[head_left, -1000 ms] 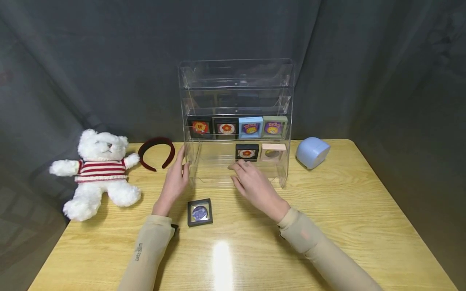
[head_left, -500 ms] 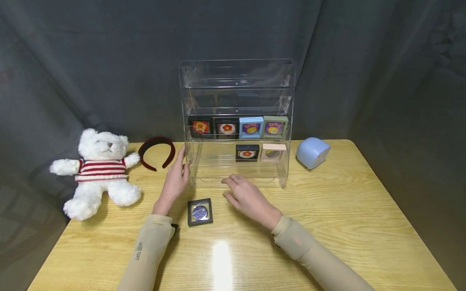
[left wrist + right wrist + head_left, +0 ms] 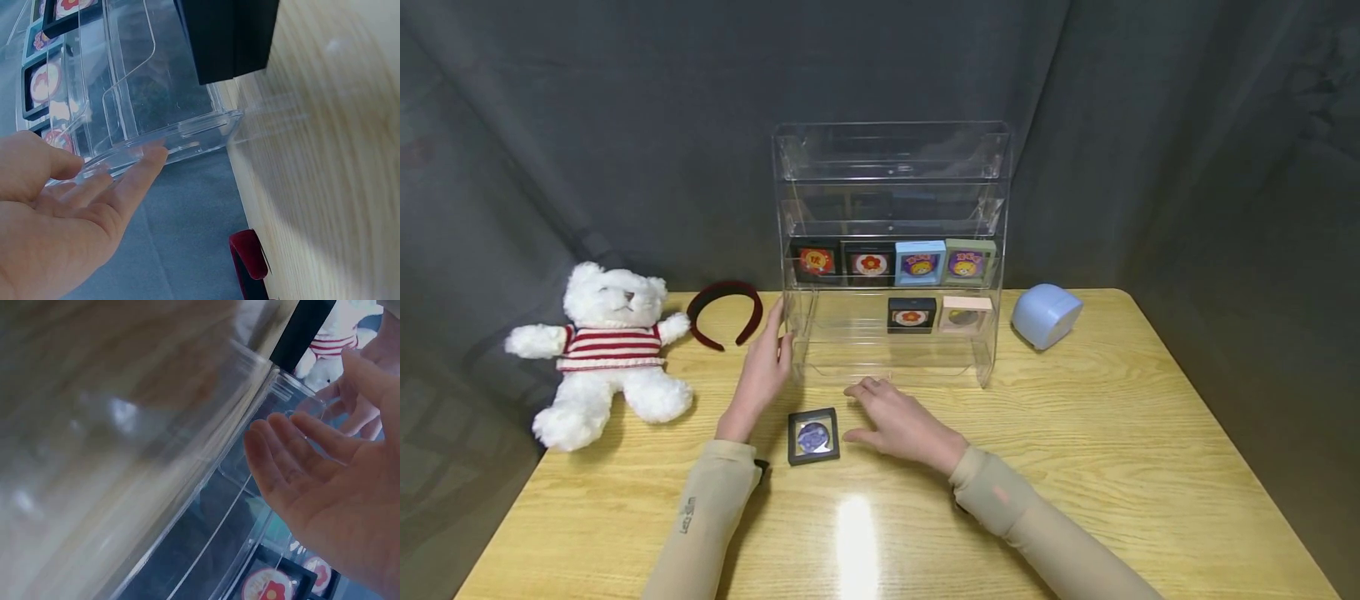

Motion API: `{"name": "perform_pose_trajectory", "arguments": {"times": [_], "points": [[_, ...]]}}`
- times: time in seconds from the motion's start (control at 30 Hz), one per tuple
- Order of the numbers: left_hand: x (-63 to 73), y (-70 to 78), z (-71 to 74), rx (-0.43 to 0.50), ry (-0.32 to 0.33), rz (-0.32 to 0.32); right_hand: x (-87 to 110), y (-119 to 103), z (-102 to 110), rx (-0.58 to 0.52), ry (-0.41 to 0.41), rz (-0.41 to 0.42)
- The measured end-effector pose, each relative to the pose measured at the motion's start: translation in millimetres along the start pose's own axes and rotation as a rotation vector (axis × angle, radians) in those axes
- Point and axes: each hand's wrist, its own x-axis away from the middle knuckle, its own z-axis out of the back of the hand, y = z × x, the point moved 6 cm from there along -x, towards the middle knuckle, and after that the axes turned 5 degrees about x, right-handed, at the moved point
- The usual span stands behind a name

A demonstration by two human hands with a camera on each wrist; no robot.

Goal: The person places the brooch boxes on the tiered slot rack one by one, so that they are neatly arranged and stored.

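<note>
A clear acrylic display rack (image 3: 891, 200) stands upright on the table. My left hand (image 3: 763, 367) lies along its left side, the straight fingers (image 3: 140, 178) against the side panel in the left wrist view. Over the tabletop in front of the rack is my right hand (image 3: 901, 421), fingers extended, thumb apart, holding nothing; its palm (image 3: 344, 500) shows in the right wrist view. Just left of its thumb lies a black square display frame (image 3: 814, 457) with a purple round badge (image 3: 813, 437) inside.
One rack tier holds two black framed badges (image 3: 870, 265), a blue one (image 3: 921, 263) and a green one (image 3: 970, 263). Below are a black (image 3: 912, 317) and a pink frame (image 3: 966, 316). A teddy bear (image 3: 613, 350), dark red headband (image 3: 725, 290) and blue rounded object (image 3: 1047, 316) flank the rack.
My right hand has withdrawn from the black frame on the lower tier, down and left toward the frame on the table, its thumb spreading. My left hand stays at the rack's side.
</note>
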Motion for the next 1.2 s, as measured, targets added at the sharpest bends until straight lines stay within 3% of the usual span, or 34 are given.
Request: {"name": "perform_pose_trajectory", "arguments": {"times": [0.3, 0.63, 1.0, 1.2], "points": [[-0.1, -0.5, 0.4, 0.004, -0.005, 0.005, -2.7, -6, -10, -0.020, -0.079, 0.025], [0.5, 0.9, 1.3, 0.005, -0.002, -0.007, -10.0, -16, -14, 0.135, -0.114, 0.064], [0.7, 1.3, 1.6, 0.023, -0.019, 0.028, -16.3, -21, -20, 0.251, -0.100, 0.068], [0.9, 1.6, 0.9, 0.031, -0.009, 0.016, -14.5, -23, -16, 0.231, -0.102, 0.035]]}}
